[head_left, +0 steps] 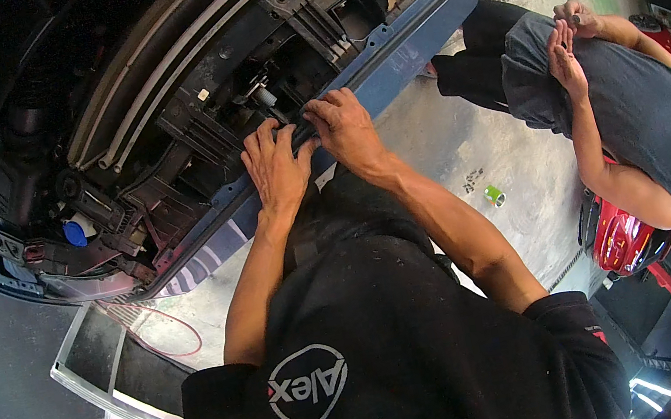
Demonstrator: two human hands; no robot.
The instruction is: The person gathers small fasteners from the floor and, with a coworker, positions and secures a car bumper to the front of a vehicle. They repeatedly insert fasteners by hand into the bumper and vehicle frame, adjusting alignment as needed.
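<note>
A car's open front end lies before me, with a blue bumper [422, 28] across it. My left hand [276, 171] is closed over the bumper's upper edge, fingertips bent down onto a black strip [302, 132]. Close beside it, my right hand [347, 129] pinches the same strip with thumb and fingers. The two hands nearly touch, and parts of the strip are hidden under the fingers. Just beyond them, a latch mechanism with a pale cylinder [267, 97] sits among dark brackets and panels.
Another person [597, 77] stands at the right, both hands raised. On the floor between us are a small green-and-white object [494, 195] and several small dark pieces [473, 180]. A blue cap [75, 233] shows at the left of the engine bay. A red car [625, 239] stands behind the person.
</note>
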